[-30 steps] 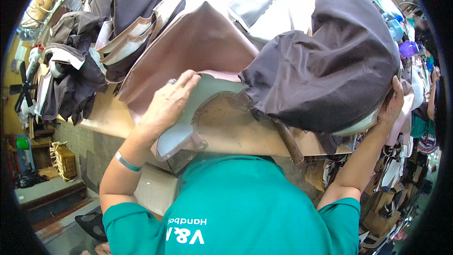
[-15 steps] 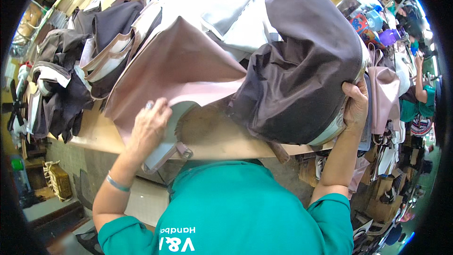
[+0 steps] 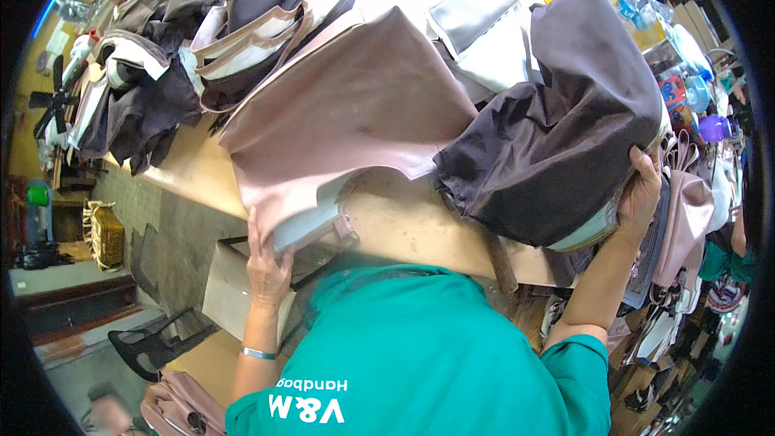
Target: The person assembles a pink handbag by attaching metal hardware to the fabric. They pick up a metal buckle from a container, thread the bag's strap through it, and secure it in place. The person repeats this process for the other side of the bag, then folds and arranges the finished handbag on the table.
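Note:
In my right hand (image 3: pixel 642 194) is the right edge of a bulky dark brown fabric lining (image 3: pixel 557 137), thumb on top and the other fingers hidden behind it. The lining is wrinkled and has a pale strip along its lower right edge. Beside it, a pinkish-brown leather panel (image 3: pixel 355 105) lies spread on the table, its near edge cut in a curve. The two meet at the panel's right corner; whether they are joined I cannot tell. My left hand (image 3: pixel 268 262) is closed on the panel's near left edge, next to a pale grey flap (image 3: pixel 307 226).
Folded dark bag pieces (image 3: pixel 145 81) are heaped on the table (image 3: pixel 404 218) at the left. White and grey sheets (image 3: pixel 484 16) lie behind the panel. Bottles (image 3: pixel 698 93) crowd the far right, above a hanging pink bag (image 3: pixel 686 202). A wooden stick (image 3: pixel 502 266) juts past the table's front edge.
My left hand has come down from above the panel to its near left edge, and its fingers now point away from me. My right hand keeps its hold on the lining. The whole view has shifted.

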Demonstrator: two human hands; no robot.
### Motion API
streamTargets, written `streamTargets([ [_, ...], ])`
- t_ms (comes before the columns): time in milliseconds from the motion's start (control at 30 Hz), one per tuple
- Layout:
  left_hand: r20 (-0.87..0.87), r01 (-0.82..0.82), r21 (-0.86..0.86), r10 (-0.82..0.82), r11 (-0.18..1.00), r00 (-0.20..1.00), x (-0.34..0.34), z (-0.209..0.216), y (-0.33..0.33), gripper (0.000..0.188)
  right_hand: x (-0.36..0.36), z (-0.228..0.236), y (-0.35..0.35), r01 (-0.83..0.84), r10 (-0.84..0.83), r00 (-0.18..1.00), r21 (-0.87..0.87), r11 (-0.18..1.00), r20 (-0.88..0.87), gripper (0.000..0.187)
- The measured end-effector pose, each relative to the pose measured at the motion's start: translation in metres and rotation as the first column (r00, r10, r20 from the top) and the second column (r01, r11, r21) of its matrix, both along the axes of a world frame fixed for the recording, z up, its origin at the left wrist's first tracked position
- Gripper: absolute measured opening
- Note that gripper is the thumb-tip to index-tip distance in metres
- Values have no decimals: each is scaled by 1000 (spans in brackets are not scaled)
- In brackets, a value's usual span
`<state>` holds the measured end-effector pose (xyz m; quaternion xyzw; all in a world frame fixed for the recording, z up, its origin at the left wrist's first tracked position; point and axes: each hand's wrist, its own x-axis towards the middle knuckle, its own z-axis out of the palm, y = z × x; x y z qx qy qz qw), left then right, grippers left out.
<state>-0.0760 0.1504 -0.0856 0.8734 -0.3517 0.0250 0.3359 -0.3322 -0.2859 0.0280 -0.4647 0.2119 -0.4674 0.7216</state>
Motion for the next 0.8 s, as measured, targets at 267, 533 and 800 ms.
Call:
streamTargets([
  [267, 399, 255, 21, -242, 967, 884, 51, 186, -97, 65, 28, 63, -6, -10, -19, 998, -456, 890, -58, 40],
  [533, 156, 311, 200, -344, 929, 926, 115, 359, -175, 42, 51, 176, 10, 67, -184, 981, -775, 628, -64, 40],
  [800, 156, 278, 258, -324, 925, 933, 165, 426, -177, 37, 106, 243, 15, 42, -144, 988, -834, 550, -45, 37],
])
